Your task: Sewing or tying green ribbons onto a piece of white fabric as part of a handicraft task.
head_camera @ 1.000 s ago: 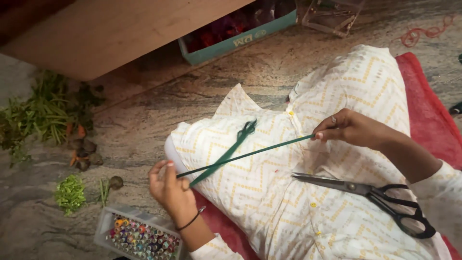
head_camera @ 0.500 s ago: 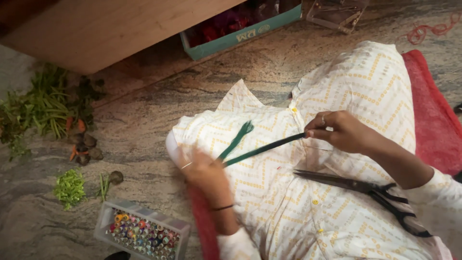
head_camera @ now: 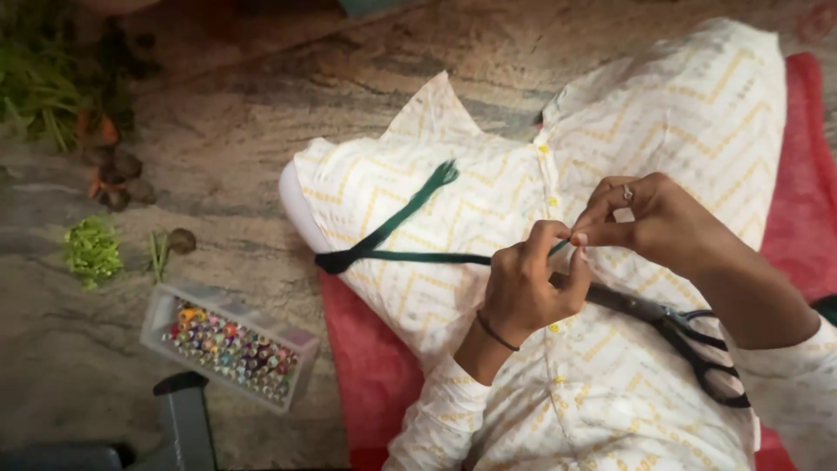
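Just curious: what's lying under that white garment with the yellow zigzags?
A red cloth shows beneath the garment at its lower left and right edges, on the stone floor. Scissors lie on top. Whatever else lies under the garment's middle is covered.

Dark green threads, bundled strand lying on the fabric (head_camera: pixel 392 228): one bundle, folded at a knot-like bend
White cotton garment with yellow zigzag print (head_camera: pixel 488 201): one
Small yellow buttons on the garment (head_camera: pixel 553 201): at least four visible
Black-handled steel scissors (head_camera: pixel 697 349): one pair
Red cloth under the garment (head_camera: pixel 366 358): one
Clear plastic box of multicoloured beads (head_camera: pixel 231 344): one; beads too many to count
Hands at the thread: two, left hand (head_camera: pixel 527 283) and right hand (head_camera: pixel 649 218)
Ring on the right hand (head_camera: pixel 627 194): one
Dark bracelet on the left wrist (head_camera: pixel 495 332): one
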